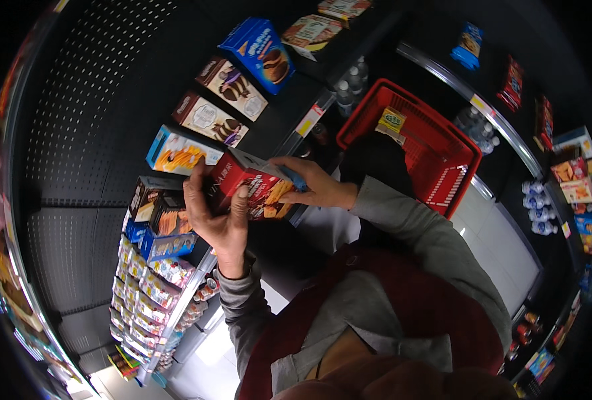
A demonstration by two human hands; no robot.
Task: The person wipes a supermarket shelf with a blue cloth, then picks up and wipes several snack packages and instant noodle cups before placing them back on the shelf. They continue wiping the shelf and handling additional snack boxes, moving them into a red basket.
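A red biscuit box (261,185), with pale sticks pictured on its front, is tilted in front of the shelf. My left hand (217,223) grips its left end, thumb across the front. At its right end my right hand (322,185) is curled, with a small blue thing (294,179) between fingers and thumb, against the box. I cannot make out what the blue thing is. Just beyond the left fingers stands a light-blue biscuit box (179,150). Darker snack boxes (169,217) stand to the left of that hand.
On the shelf farther away are two brown-and-white boxes (232,87) and a dark-blue box (261,55). A red basket (466,150) with a yellow packet (392,122) inside sits to the right. Hanging snack bags (152,293) fill the lower left. Water bottles (539,208) stand on the right-hand shelving.
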